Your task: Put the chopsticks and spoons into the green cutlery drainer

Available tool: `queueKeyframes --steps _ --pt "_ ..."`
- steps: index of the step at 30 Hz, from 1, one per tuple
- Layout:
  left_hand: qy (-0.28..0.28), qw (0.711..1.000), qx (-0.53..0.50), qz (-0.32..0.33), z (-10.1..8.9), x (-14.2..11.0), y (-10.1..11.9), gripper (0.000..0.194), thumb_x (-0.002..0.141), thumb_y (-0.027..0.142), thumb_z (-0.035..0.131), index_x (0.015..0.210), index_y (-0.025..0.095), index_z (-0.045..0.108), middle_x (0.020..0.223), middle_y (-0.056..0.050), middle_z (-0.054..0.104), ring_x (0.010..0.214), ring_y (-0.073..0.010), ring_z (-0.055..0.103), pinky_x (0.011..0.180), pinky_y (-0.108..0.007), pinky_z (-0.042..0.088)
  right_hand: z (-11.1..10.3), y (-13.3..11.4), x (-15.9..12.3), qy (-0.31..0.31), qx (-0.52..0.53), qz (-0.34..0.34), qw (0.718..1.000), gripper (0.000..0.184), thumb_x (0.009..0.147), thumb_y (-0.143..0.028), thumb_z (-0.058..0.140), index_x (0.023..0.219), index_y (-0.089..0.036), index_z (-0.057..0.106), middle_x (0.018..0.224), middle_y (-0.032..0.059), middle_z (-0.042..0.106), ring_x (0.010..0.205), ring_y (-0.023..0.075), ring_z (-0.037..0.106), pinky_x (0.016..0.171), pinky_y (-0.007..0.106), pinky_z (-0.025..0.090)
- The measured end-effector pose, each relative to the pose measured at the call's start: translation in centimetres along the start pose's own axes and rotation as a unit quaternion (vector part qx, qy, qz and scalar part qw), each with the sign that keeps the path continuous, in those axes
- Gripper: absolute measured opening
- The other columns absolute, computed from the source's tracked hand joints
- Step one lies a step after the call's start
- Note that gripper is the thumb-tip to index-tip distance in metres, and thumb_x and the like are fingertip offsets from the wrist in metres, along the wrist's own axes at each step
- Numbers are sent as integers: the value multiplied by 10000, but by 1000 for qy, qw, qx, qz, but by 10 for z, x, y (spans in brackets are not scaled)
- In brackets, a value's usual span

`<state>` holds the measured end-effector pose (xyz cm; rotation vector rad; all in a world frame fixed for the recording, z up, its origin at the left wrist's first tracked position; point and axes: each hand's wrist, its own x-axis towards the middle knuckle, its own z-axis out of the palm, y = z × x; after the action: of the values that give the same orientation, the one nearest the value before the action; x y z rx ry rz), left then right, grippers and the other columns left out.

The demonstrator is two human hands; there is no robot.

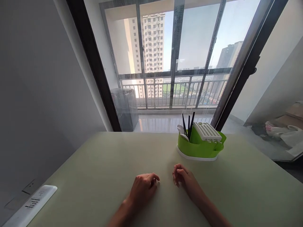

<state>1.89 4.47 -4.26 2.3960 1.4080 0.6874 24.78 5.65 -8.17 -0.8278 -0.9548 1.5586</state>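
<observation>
My left hand [145, 186] rests on the pale green table [99, 176], back of the hand up. Its fingers curl under in a loose fist, with nothing visible in them. To its right, my right hand [182, 177] lies on its outer edge, fingers bent inward and the thumb by the index finger; it holds nothing that I can see. A gap of bare tabletop separates the two. Just beyond my right hand stands a green utensil holder [199, 149] with a white slotted top [207, 130]. Black chopsticks [188, 127] and white spoons [182, 132] stick up from its left end.
At the near left edge of the table lies a white elongated device [35, 205] with dark markings. A grey wall [47, 94] borders the left side. Behind the table are a dark-framed glass door [94, 60] and a balcony with a grey covered box [126, 108]. Bags [288, 135] lie at far right.
</observation>
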Motion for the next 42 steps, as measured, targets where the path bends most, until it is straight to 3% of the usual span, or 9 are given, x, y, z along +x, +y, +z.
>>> queueKeyframes --steps 7,20,28,33,42 --pt "1 1000 3 8 3 0 -3 300 900 111 477 943 233 747 683 21 710 599 -139 626 662 -247 434 1 -1 -1 -4 11 -6 1000 215 869 -333 547 685 -231 506 659 -33 518 522 133 469 508 279 357" --pt "-6 1000 6 -5 0 2 -2 298 912 155 467 953 232 752 721 11 730 591 -141 607 670 -259 439 3 -1 -3 32 -146 -58 987 255 848 -361 448 619 -255 415 590 -42 436 519 146 402 531 295 332" --pt "-10 1000 2 -5 -2 1 0 294 899 151 475 953 229 754 734 12 728 622 -141 624 680 -253 440 -20 -14 -6 111 -349 -113 924 100 684 -229 405 617 -244 478 588 -29 487 597 170 430 596 296 282" --pt "-9 1000 4 -13 0 1 -1 293 891 152 484 954 242 756 731 14 728 629 -146 633 692 -253 445 -35 -18 -2 127 -433 -132 883 125 615 -236 373 553 -249 480 554 -6 536 589 193 492 609 307 312" --pt "-6 1000 16 -10 0 1 -2 311 880 148 478 958 239 765 720 12 727 623 -144 629 691 -247 456 -51 -22 -2 163 -533 -130 820 224 616 -198 386 480 -248 557 591 20 653 616 203 570 650 315 352"
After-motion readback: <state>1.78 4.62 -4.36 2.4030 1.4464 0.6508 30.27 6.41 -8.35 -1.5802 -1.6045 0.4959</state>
